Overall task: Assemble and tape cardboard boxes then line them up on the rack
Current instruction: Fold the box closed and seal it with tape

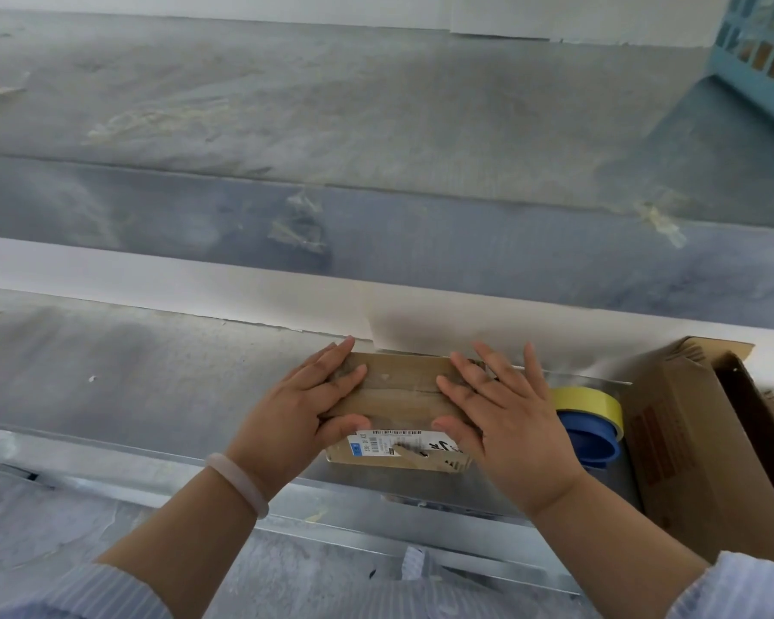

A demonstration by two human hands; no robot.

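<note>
The box (398, 388) sits on the rack (108, 446), tape (597, 415) just beside it. My left hand (305, 408) and right hand (506, 422) press its top, fingers spread flat, gripping nothing. Best practice, I judge: smooth outward along the seam with even pressure.

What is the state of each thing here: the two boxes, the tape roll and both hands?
Small cardboard box: flaps shut, lying on the rack shelf.
Left hand: flat, pressing the box's left end.
Right hand: flat, fingers spread, pressing its right end.
Yellow tape roll: set down right of the small box, untouched.
Large cardboard box: open, dark inside showing.
</note>
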